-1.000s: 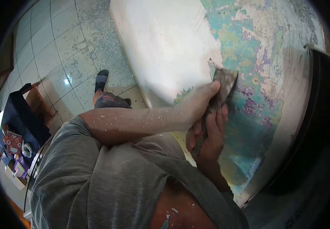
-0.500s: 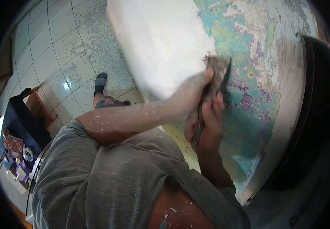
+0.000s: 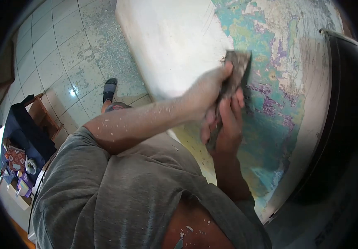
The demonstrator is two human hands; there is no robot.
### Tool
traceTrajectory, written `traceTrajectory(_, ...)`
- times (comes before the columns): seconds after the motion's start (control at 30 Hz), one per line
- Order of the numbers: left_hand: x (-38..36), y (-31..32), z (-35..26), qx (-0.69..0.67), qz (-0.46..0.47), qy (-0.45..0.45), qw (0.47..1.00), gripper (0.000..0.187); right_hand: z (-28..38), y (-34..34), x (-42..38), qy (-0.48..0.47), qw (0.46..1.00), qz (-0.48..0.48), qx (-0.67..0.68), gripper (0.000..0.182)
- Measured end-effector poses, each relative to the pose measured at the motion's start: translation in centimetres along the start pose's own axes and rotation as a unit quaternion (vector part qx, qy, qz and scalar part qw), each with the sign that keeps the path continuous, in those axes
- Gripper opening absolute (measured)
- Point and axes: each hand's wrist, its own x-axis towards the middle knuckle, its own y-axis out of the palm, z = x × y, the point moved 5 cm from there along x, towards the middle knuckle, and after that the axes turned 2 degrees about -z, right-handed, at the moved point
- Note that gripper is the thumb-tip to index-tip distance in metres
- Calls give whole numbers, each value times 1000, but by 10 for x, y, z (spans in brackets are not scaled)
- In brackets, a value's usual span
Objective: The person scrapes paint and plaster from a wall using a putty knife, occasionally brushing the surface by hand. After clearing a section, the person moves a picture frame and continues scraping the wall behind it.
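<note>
Both hands are closed on a paint scraper [image 3: 239,62] with a broad, dusty blade. My left hand [image 3: 210,91] grips it near the blade, its thumb lying along the metal. Lower down, my right hand [image 3: 229,130] wraps round the handle, which is mostly hidden by fingers. The blade lies against the wall [image 3: 179,45], at the border between white paint and a stripped patch [image 3: 266,103] of turquoise, purple and pale layers. Ragged bits of paint stick out beside the blade's left corner. Paint flakes speckle my left forearm.
Paint chips litter the tiled floor [image 3: 63,50] at upper left, where a foot in a dark slipper [image 3: 109,89] stands. A black panel [image 3: 336,103] borders the wall at right. Dark cloth [image 3: 23,128] and assorted small items lie at far left.
Both hands and the scraper have shifted a little upward in view along the paint border. The grip on the scraper is the same.
</note>
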Motion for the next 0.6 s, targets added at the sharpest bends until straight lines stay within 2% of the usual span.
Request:
traceTrajectory(0.07,-3,-2,-16,108,33,2,994,51,-1,5,3,-20,999,15,46,35)
traceTrajectory(0.1,-1,1,-7,45,18,9,999,54,0,4,-5,-12,999,-9,46,29)
traceTrajectory(0.13,-3,3,3,43,18,12,999,54,0,1,-11,-2,998,-34,43,24)
traceTrajectory(0.2,-7,6,9,102,-4,38,994,59,2,-1,-13,-19,999,-15,42,22)
traceTrajectory(0.27,-2,0,0,44,1,24,999,58,1,-2,-7,-33,998,-9,49,22)
traceTrajectory(0.33,-7,4,-27,81,100,-6,992,51,6,5,14,-21,998,3,51,37)
traceTrajectory(0.4,2,-3,-13,106,85,-9,991,49,8,7,2,-2,1000,4,9,38)
traceTrajectory(0.47,0,4,12,46,21,61,997,53,4,-1,-19,-26,999,-12,43,33)
traceTrajectory(0.5,-4,10,12,44,-20,31,998,55,-1,-11,-21,-55,998,-34,4,30)
traceTrajectory(0.6,-5,16,-16,22,-1,21,1000,56,13,0,2,-19,998,-26,52,30)
